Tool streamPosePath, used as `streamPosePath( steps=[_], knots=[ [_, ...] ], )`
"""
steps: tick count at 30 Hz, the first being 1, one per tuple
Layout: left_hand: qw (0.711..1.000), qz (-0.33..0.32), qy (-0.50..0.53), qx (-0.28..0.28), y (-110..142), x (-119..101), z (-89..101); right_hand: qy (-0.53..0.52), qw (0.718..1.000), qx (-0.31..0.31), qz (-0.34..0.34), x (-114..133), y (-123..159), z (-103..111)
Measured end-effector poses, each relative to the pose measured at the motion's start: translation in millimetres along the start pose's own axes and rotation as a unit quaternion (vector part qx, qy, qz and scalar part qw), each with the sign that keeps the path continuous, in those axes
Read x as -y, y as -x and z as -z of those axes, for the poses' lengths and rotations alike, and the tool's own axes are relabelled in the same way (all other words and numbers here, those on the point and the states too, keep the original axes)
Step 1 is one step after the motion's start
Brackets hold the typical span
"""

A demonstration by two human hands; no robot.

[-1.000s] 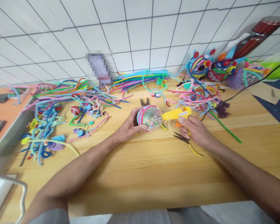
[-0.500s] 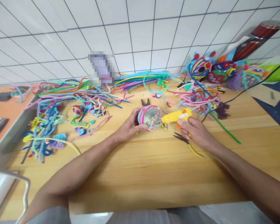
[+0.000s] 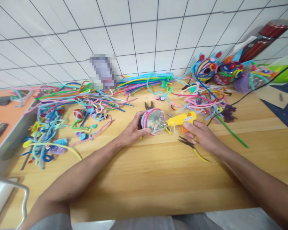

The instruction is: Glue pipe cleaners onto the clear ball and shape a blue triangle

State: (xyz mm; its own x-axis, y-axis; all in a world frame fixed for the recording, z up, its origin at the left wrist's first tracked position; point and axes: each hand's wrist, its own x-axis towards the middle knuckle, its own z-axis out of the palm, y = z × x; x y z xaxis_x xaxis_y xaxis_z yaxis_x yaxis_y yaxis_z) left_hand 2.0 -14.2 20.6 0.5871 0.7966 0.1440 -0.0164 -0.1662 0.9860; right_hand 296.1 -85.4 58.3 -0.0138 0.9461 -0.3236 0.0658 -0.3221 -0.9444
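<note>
A clear plastic container (image 3: 159, 118), banded at its left end with pink and blue pipe cleaners (image 3: 147, 119), is held above the middle of the wooden table (image 3: 144, 182), tipped on its side so that the clear end is turned to the right. Its banded end is gripped in the left hand (image 3: 133, 128), with the thumb laid along the near side and the fingers curled round behind. At the clear end the metal nozzle of a yellow hot glue gun (image 3: 180, 120) is presented; whether the plastic is touched cannot be told. The gun's handle is wrapped by the right hand (image 3: 198, 131), close to the orange trigger (image 3: 183, 129), but whether the trigger is squeezed cannot be made out.

The step in hand is judged to be the placing of glue on the container. For the next move, a steady left hold and a finely aimed nozzle are called for, with fingers kept clear of the hot tip.

Just below the gun, yellow-handled pliers (image 3: 199, 155) are laid on the wood. Farther out, by the tiled wall (image 3: 144, 38), loose pipe cleaners (image 3: 146, 80) are heaped.
</note>
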Motion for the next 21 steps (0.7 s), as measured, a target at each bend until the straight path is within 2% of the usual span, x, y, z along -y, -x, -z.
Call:
streamPosePath(
  steps=[2,8,14,21],
  knots=[
    [1.000,-0.002,-0.001,-0.003,0.1,1.3,0.2,0.003,1.000,-0.002,0.004,2.2,1.8,-0.5],
    [1.000,-0.007,-0.006,-0.004,0.3,1.2,0.3,0.123,0.991,-0.021,0.044,4.6,7.1,0.5],
    [1.000,0.000,-0.010,-0.007,0.0,-0.5,-0.1,-0.001,1.000,-0.027,0.017,-1.6,4.1,3.1],
    [1.000,-0.012,-0.013,-0.006,0.9,0.1,-0.3,0.108,0.992,-0.040,0.049,2.1,9.5,4.2]
  ],
)
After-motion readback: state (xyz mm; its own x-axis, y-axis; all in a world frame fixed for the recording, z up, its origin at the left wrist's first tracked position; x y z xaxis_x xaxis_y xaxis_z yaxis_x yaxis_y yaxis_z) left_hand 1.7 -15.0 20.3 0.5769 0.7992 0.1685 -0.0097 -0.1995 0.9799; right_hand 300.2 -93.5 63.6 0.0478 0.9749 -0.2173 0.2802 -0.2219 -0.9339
